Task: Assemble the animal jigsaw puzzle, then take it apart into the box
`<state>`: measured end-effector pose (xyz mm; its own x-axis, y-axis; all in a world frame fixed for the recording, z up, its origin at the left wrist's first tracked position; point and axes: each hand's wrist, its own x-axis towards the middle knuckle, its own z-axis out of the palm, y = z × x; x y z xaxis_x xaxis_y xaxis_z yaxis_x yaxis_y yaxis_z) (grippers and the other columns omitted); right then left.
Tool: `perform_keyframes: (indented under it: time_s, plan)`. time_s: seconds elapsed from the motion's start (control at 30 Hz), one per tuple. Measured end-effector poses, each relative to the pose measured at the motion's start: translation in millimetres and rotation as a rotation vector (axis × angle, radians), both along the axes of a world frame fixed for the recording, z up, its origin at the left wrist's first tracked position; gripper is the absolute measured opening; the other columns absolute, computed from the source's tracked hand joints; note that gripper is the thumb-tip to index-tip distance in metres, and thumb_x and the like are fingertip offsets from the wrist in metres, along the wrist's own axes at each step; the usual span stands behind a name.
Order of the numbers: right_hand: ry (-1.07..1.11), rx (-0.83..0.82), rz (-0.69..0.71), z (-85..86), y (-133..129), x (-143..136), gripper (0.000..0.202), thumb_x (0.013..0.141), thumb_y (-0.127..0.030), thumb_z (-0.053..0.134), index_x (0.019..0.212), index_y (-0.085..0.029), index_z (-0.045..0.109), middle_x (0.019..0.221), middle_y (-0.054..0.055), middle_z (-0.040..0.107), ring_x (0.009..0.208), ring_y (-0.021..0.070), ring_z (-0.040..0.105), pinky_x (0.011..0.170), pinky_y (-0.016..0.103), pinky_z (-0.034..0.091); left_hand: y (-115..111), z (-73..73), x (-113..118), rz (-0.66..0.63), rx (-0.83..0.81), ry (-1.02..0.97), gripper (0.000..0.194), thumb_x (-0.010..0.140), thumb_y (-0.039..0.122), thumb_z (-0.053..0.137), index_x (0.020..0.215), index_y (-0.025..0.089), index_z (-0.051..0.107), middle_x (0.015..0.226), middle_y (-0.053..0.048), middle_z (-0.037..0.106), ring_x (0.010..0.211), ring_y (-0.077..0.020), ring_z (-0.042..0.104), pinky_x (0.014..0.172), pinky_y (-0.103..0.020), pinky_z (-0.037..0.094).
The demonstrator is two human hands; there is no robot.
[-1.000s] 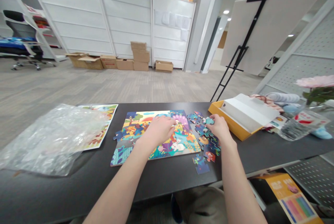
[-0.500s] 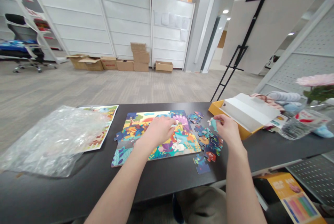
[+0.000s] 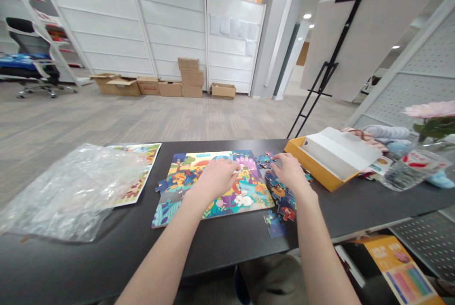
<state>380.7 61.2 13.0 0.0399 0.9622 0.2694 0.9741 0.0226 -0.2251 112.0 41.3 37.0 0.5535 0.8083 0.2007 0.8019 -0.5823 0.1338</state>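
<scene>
A colourful puzzle board with a white rabbit and yellow and purple shapes lies on the dark table. My left hand rests over its middle, fingers bent towards the right; what the fingertips hold, if anything, is hidden. Loose blue and multicoloured puzzle pieces lie in a pile along the board's right side. Over the upper part of this pile is my right hand, its fingers apart and pointing left, with nothing visible in them. One blue piece lies at the board's left edge.
Crumpled clear plastic covers part of a printed sheet on the left. An open yellow box stands at the back right, near a glass vase with a pink flower. A yellow package is below the table on the right.
My right hand has moved left from beside the yellow box to the pieces near the board. The light teal piece at its fingers is no longer visible there. My left hand stays in place.
</scene>
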Motion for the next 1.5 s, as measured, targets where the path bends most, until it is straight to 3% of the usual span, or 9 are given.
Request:
perform_keyframes:
  time_s: [0.13, 0.27, 0.4, 0.5, 0.67, 0.97, 1.27, 1.37, 1.5]
  plan:
    - [-0.079, -0.111, 0.09, -4.8, 12, -28, 0.037, 0.093, -0.026, 0.058, 0.128, -0.014, 0.064, 0.132, 0.018, 0.064, 0.117, 0.0302, 0.061, 0.102, 0.04, 0.044, 0, -0.6, 0, 0.002, -0.003, -0.003, 0.022, 0.097, 0.025, 0.053, 0.108, 0.018, 0.071, 0.104, -0.011, 0.075, 0.104, -0.0282, 0.068, 0.089, -0.039, 0.052]
    - [-0.116, -0.145, 0.048, -9.6, 14, -31, 0.032, 0.093, -0.026, 0.058, 0.122, -0.018, 0.067, 0.126, 0.016, 0.067, 0.112, 0.0308, 0.063, 0.097, 0.04, 0.046, 0, -1.1, 0, -0.005, 0.001, 0.0, 0.022, 0.097, 0.025, 0.053, 0.109, 0.017, 0.071, 0.105, -0.012, 0.074, 0.105, -0.0283, 0.067, 0.09, -0.039, 0.052]
    - [-0.057, -0.104, -0.05, -5.5, 10, -10, 0.03, 0.088, -0.027, 0.061, 0.116, -0.02, 0.069, 0.118, 0.014, 0.068, 0.105, 0.0279, 0.066, 0.092, 0.036, 0.047, -1, 2.3, 0, 0.004, -0.003, 0.015, 0.023, 0.098, 0.025, 0.051, 0.108, 0.017, 0.071, 0.104, -0.012, 0.074, 0.104, -0.0284, 0.068, 0.088, -0.04, 0.052]
    - [-0.01, -0.059, -0.231, -2.1, 3, 16, 0.032, 0.086, -0.029, 0.06, 0.116, -0.02, 0.069, 0.115, 0.015, 0.069, 0.106, 0.0291, 0.067, 0.088, 0.035, 0.049, -1, 5.3, 0, 0.024, -0.013, 0.023, 0.023, 0.097, 0.025, 0.051, 0.106, 0.017, 0.072, 0.103, -0.011, 0.074, 0.102, -0.0284, 0.068, 0.087, -0.039, 0.052]
    - [0.005, -0.16, -0.387, -10.2, -9, 50, 0.032, 0.084, -0.033, 0.06, 0.112, -0.022, 0.071, 0.11, 0.014, 0.073, 0.103, 0.0311, 0.069, 0.084, 0.037, 0.051, -2, 6.1, 1, 0.02, -0.01, 0.031, 0.024, 0.098, 0.025, 0.051, 0.107, 0.017, 0.072, 0.103, -0.011, 0.074, 0.102, -0.0281, 0.068, 0.087, -0.039, 0.052]
    - [-0.046, -0.153, -0.39, -18.1, -12, 52, 0.033, 0.084, -0.034, 0.062, 0.112, -0.021, 0.074, 0.114, 0.018, 0.071, 0.104, 0.0355, 0.068, 0.082, 0.044, 0.053, -1, 4.8, -2, 0.025, -0.011, 0.004, 0.023, 0.097, 0.024, 0.052, 0.106, 0.018, 0.072, 0.103, -0.011, 0.074, 0.101, -0.0275, 0.068, 0.087, -0.038, 0.051]
    - [-0.034, -0.105, -0.159, -10.0, 6, -6, 0.043, 0.093, -0.051, 0.057, 0.111, -0.014, 0.067, 0.111, 0.019, 0.069, 0.106, 0.0306, 0.065, 0.09, 0.038, 0.048, -2, 7.3, 0, 0.023, -0.024, 0.0, 0.024, 0.096, 0.025, 0.052, 0.108, 0.018, 0.072, 0.105, -0.012, 0.074, 0.103, -0.0271, 0.068, 0.089, -0.038, 0.051]
    - [-0.079, -0.112, -0.148, -12.7, 7, -14, 0.045, 0.091, -0.052, 0.06, 0.113, -0.013, 0.063, 0.113, 0.019, 0.068, 0.107, 0.0312, 0.064, 0.09, 0.038, 0.047, -2, 7.8, -2, 0.082, 0.006, 0.006, 0.024, 0.096, 0.025, 0.051, 0.105, 0.019, 0.072, 0.103, -0.011, 0.075, 0.1, -0.0271, 0.069, 0.087, -0.038, 0.051]
    - [-0.071, -0.109, -0.131, -12.8, 6, -12, 0.032, 0.092, -0.041, 0.059, 0.11, -0.015, 0.062, 0.112, 0.017, 0.069, 0.105, 0.0295, 0.066, 0.087, 0.035, 0.047, 1, 9.0, -6, 0.234, 0.054, -0.019, 0.026, 0.097, 0.025, 0.046, 0.098, 0.02, 0.071, 0.098, -0.01, 0.076, 0.093, -0.0272, 0.07, 0.08, -0.037, 0.051]
